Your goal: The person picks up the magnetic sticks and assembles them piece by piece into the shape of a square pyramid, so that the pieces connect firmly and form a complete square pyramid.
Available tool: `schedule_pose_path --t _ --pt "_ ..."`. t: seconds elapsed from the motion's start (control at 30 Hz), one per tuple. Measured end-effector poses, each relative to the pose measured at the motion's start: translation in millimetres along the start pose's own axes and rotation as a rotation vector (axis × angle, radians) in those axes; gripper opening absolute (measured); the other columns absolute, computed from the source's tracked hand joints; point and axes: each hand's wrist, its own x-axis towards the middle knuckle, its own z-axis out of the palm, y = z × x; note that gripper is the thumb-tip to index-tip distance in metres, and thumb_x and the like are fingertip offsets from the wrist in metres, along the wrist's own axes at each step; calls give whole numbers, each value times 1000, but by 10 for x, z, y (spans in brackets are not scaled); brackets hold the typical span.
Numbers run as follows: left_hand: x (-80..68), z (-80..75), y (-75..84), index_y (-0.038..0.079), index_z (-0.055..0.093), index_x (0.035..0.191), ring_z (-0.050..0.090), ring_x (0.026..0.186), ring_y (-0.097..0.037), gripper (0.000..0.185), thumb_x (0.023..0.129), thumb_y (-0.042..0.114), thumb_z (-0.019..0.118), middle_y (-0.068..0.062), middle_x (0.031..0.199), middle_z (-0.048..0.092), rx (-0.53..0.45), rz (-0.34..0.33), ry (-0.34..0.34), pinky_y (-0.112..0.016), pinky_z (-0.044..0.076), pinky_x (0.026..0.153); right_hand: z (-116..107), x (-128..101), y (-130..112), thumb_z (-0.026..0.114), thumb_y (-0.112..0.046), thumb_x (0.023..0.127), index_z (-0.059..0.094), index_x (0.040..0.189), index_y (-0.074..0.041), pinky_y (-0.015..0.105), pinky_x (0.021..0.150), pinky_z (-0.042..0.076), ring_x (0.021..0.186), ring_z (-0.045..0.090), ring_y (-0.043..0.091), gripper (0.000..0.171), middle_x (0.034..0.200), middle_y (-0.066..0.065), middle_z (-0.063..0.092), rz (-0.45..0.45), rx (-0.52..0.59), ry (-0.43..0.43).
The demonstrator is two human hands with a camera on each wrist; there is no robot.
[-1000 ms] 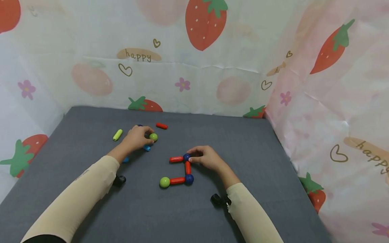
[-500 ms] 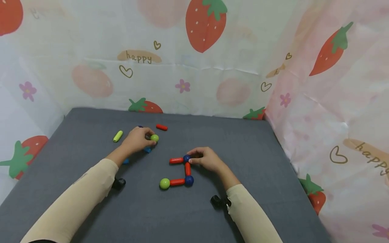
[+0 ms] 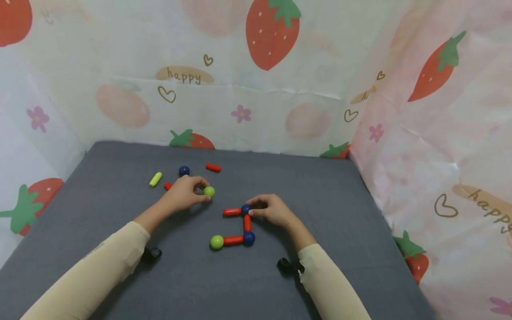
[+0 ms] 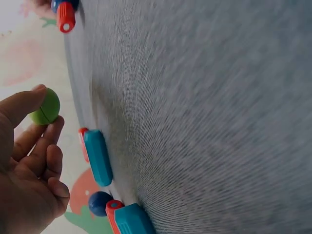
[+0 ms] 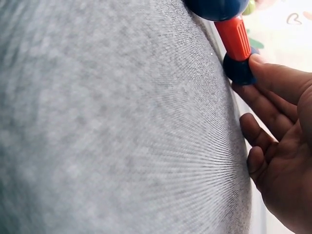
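My left hand (image 3: 185, 193) pinches a green ball (image 4: 47, 107) between thumb and fingertips, raised above the cloth in the left wrist view. With thumb and fingers, my right hand (image 3: 275, 210) holds a dark blue ball (image 5: 239, 70) at the far corner of a joined shape on the table. From that ball one red rod (image 3: 232, 212) points left, its other end bare. A second red rod (image 5: 234, 39) runs toward me to another dark blue ball (image 3: 249, 238). There a third red rod (image 3: 234, 240) leads left to a green ball (image 3: 217, 242).
Loose pieces lie around and behind my left hand: a yellow-green rod (image 3: 155, 179), a dark blue ball (image 3: 184, 171), a red rod (image 3: 214, 167) and another red rod (image 3: 168, 186). Two light blue rods (image 4: 98, 157) show in the left wrist view. Grey cloth (image 3: 320, 200) covers the table.
My left hand has moved right and nearer, carrying the green ball toward the joined shape and uncovering the loose blue ball and a red rod. My right hand keeps its place.
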Motion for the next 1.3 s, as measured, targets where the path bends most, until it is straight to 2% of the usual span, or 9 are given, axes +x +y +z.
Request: schedule_pose_path --t 0.3,0.53,0.73,0.9,1.3 --pt "-210 90 114 18 72 114 54 100 -21 32 88 31 83 1 110 72 -23 -47 -65 -38 44 82 14 8 -19 79 -26 92 76 118 -24 32 70 50 81 59 18 26 107 -2 72 -1 1 3" --pt "-283 218 127 15 74 109 60 95 -18 29 85 26 86 4 101 74 -21 5 -83 -38 50 83 17 10 -31 79 -24 92 76 118 -22 32 70 50 82 59 18 26 107 -2 72 0 4 6" --pt "-277 284 166 13 73 109 65 93 -14 30 84 25 86 4 99 73 -50 -7 -132 -39 54 85 19 12 -31 79 -24 92 77 118 -22 32 72 50 84 59 18 26 106 -2 73 1 5 4" --pt "-219 308 217 16 73 108 65 94 -13 31 83 27 87 5 99 73 -36 -35 -157 -39 54 85 14 23 -27 79 -24 92 77 117 -23 33 75 50 89 60 19 25 108 -3 72 0 4 7" --pt "-146 338 239 16 74 110 64 96 -16 32 83 27 88 3 103 73 34 -27 -145 -42 53 87 3 1 -20 80 -23 92 77 116 -19 31 71 49 81 58 17 25 101 -2 72 -12 3 2"
